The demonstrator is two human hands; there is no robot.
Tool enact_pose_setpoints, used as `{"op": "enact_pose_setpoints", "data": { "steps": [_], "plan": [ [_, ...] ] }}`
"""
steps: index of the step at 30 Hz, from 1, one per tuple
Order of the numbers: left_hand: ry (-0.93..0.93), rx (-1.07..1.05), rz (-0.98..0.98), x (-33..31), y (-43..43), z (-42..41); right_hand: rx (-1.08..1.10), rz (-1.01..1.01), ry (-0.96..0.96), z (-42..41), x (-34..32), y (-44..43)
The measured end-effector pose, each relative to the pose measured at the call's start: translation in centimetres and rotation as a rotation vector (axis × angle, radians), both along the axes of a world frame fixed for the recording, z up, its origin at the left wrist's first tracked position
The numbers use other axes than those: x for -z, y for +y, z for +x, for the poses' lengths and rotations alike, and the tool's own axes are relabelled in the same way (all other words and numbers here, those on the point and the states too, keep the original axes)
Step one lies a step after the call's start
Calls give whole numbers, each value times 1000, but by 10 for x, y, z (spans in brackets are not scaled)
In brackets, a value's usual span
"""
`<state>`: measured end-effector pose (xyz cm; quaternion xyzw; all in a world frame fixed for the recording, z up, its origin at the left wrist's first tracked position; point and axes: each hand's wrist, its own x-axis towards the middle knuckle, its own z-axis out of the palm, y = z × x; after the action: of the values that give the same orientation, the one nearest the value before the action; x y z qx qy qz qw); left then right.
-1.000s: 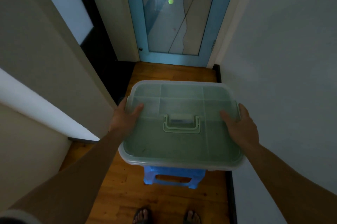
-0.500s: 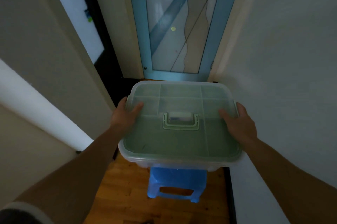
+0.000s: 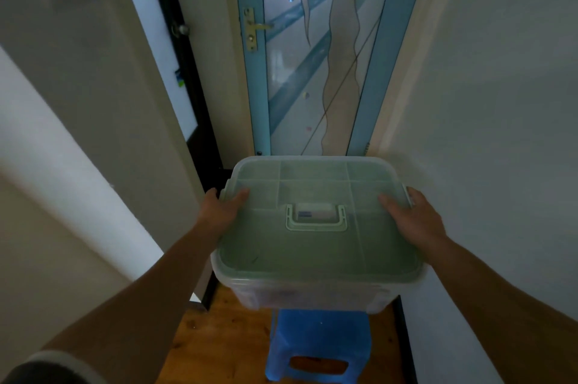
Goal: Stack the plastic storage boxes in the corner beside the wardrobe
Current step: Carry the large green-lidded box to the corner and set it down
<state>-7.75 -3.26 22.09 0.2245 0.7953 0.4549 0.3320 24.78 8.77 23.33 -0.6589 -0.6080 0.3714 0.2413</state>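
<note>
The storage box (image 3: pixel 316 246) is gripped by the left hand (image 3: pixel 219 211) at 9 o'clock and the right hand (image 3: pixel 413 221) at 3 o'clock. A blue stool (image 3: pixel 319 349) is seen at 6 o'clock.

Two bare forearms, one sleeve in view

The left sleeve (image 3: pixel 47 368) is dark cloth edged with a pale band at its hem. Past the sleeve, the left forearm (image 3: pixel 150 296) is uncovered down to the left hand (image 3: pixel 219 211). Opposite the sleeve, the right forearm (image 3: pixel 500 296) and right hand (image 3: pixel 416 221) are uncovered too.

Narrow passage between walls (image 3: pixel 500 102); blue stool (image 3: pixel 319 340) blocks floor, glass door (image 3: pixel 312 71) ahead
</note>
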Motion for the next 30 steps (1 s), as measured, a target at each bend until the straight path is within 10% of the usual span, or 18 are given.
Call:
{"op": "enact_pose_setpoints", "data": {
  "steps": [30],
  "plan": [
    [13, -250, 71, -70, -154, 0, -333, -1, 244, -48, -54, -54]
  ]
}}
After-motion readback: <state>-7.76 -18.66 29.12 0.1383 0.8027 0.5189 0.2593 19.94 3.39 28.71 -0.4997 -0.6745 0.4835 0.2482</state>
